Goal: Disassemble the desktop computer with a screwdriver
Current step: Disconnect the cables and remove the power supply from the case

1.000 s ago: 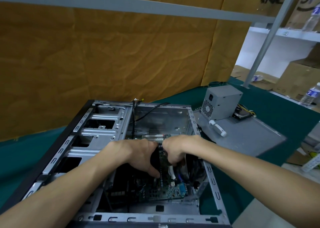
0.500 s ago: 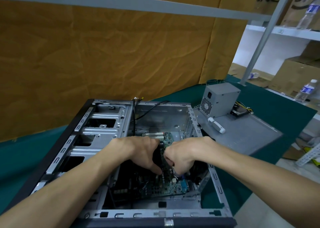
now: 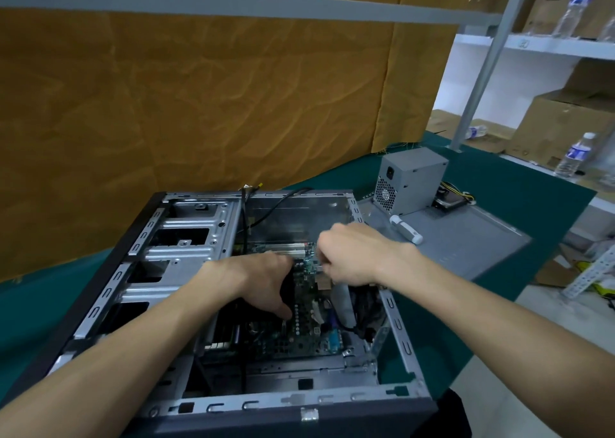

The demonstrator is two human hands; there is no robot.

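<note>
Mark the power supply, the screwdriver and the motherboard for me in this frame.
power supply [image 3: 419,179]: head view, on its grey side panel.
screwdriver [image 3: 406,229]: head view, on the middle of its white handle.
motherboard [image 3: 304,321]: head view, on the green board between the hands.

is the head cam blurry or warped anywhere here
Head view: the right hand is smeared by motion blur; the wide lens bends the shelf post and the computer case rim; the water bottles at the right edge look soft.

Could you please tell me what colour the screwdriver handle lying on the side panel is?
White with a grey band, seen in the head view: screwdriver.
</note>
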